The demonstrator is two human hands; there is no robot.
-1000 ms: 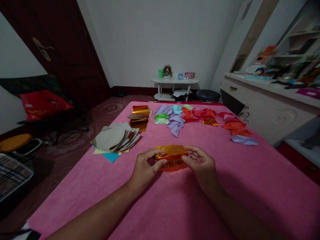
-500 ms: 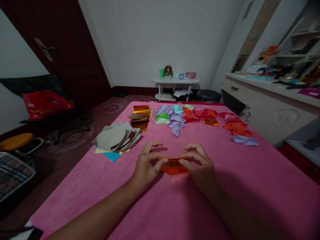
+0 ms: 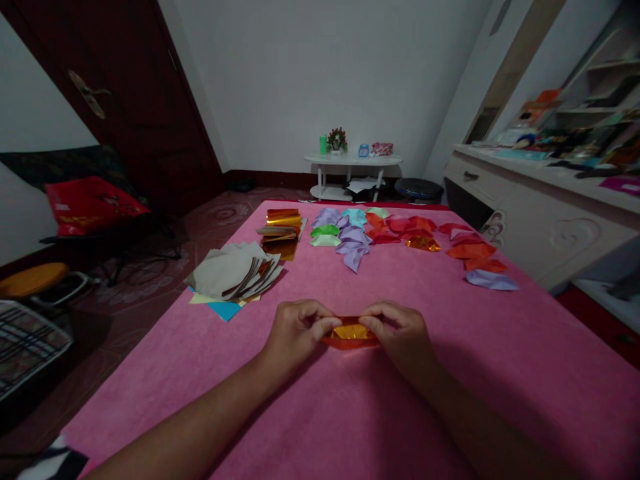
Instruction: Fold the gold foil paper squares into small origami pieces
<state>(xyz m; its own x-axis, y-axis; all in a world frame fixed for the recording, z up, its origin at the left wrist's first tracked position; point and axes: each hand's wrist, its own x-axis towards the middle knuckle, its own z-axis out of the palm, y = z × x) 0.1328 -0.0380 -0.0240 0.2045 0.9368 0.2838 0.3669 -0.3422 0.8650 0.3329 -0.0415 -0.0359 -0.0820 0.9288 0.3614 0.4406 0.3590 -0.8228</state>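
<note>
A folded piece of shiny gold-orange foil paper [image 3: 351, 331] lies between my hands, low over the pink cloth [image 3: 320, 413]. My left hand [image 3: 303, 328] pinches its left end between thumb and curled fingers. At the right end, my right hand [image 3: 399, 330] holds it in the same kind of pinch. A gold opening shows in the middle of the paper, with a darker orange edge below. My fingers cover both ends. Farther off lie folded paper pieces, among them purple ones [image 3: 353, 243], a green one [image 3: 325, 231] and a gold one [image 3: 423, 243].
To the left are a fanned stack of grey-backed sheets [image 3: 235, 270], a blue sheet [image 3: 225, 309] and a pile of gold foil sheets [image 3: 283, 230]. Red and orange folded papers [image 3: 473, 251] lie at the far right. A white dresser [image 3: 540, 200] stands beside the table.
The fingers of both hands, raised and spread before, have curled down onto the paper. Its creased top has opened into a wider gold hollow.
</note>
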